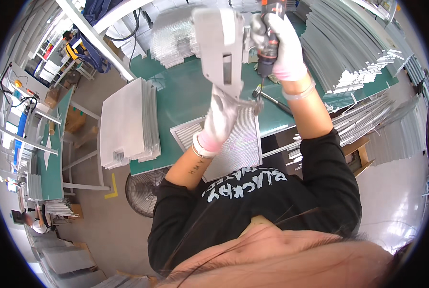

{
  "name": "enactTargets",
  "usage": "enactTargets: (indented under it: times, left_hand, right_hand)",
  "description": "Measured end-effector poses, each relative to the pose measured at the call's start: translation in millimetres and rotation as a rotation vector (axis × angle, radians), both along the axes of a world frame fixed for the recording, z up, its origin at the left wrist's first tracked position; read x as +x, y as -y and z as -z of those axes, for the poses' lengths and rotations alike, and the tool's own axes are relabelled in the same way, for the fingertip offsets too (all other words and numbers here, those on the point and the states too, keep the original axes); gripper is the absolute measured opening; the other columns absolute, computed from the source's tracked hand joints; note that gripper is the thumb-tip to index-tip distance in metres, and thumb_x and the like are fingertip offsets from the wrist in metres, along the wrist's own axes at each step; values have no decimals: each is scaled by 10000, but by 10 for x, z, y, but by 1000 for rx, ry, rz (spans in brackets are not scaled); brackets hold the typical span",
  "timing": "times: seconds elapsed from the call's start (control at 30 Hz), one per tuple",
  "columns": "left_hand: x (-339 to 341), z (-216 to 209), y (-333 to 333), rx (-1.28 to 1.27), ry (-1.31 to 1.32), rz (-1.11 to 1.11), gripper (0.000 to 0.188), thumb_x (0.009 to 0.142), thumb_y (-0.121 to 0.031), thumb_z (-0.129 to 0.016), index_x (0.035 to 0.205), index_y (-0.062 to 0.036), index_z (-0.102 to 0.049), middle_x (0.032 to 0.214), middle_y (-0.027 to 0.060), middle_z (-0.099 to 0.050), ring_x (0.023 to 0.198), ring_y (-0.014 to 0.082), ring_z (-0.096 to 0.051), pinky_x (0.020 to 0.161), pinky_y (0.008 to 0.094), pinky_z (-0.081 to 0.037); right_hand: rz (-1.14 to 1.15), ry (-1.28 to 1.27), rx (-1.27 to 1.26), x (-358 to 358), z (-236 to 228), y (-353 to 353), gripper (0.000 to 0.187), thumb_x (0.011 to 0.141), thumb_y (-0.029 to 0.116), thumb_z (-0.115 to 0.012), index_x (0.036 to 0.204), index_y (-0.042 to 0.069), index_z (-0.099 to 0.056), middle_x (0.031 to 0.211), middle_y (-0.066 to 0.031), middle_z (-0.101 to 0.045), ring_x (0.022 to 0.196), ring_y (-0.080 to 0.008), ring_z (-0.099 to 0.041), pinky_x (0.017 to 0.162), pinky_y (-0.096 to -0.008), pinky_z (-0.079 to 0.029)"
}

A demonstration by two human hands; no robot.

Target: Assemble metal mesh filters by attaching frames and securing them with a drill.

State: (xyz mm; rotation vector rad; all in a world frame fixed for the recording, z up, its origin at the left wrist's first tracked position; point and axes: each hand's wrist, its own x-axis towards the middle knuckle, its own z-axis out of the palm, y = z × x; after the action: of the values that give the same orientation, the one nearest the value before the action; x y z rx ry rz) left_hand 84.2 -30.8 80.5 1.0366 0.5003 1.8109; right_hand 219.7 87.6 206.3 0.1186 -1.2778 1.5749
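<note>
My left hand [220, 117], in a white glove, is closed around the lower end of a long light-grey slotted part [214, 53]. The part is raised above the green-topped table [176, 101] and slightly blurred. In my right hand [290, 53], also gloved, is an orange and black power screwdriver [268, 48], its bit pointing down beside the part. A hammer-like tool with a dark handle [278, 102] lies on the table below the bit. Nearer to me, a framed mesh panel [243, 149] lies at the table's front edge, partly covered by my left hand and forearm.
A stack of white panels [128, 120] stands on the left of the table, with bubble-wrapped pieces [173, 36] at the back. Long grey panels [344, 43] are piled at the right. A floor fan [145, 192] stands below the left front edge. White frame posts [99, 41] rise at the back left.
</note>
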Motion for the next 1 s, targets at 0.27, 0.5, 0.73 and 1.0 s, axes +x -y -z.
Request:
enactTargets:
  times: [0.27, 0.5, 0.73, 1.0]
  left_hand:
    - [78, -238, 83, 114, 78, 85, 962, 885, -615, -704, 1608, -132, -291, 1635, 42, -382, 1500, 255, -365, 1284, 530, -220]
    - [17, -243, 156, 14, 17, 85, 981, 868, -624, -724, 1608, -139, -301, 1635, 65, -372, 1490, 268, -379, 1272, 531, -255]
    - [-49, -2, 32, 121, 137, 82, 1006, 825, -635, -768, 1590, -155, -326, 1615, 64, -399, 1466, 292, -407, 1256, 530, -289]
    - [-87, 243, 155, 49, -130, -1, 966, 977, -667, -558, 1628, -47, -206, 1621, 100, -371, 1496, 308, -360, 1230, 492, -296]
  right_hand:
    - [-63, -118, -196, -5, 62, 6, 263, 997, 220, -651, 1209, 115, -537, 848, -54, -607, 612, -136, -543, 535, -262, -448]
    - [-66, -79, -181, 5, 30, 19, 218, 984, 224, -668, 1097, 101, -528, 830, -59, -594, 618, -129, -543, 519, -249, -430]
    - [-103, -52, -125, -13, 40, 142, 327, 976, 232, -675, 1223, 73, -531, 793, -52, -573, 614, -129, -532, 517, -237, -414]
    - [-135, -158, -108, 2, 6, -99, 436, 1004, 225, -643, 1389, 73, -504, 857, -69, -601, 649, -141, -540, 560, -247, -447]
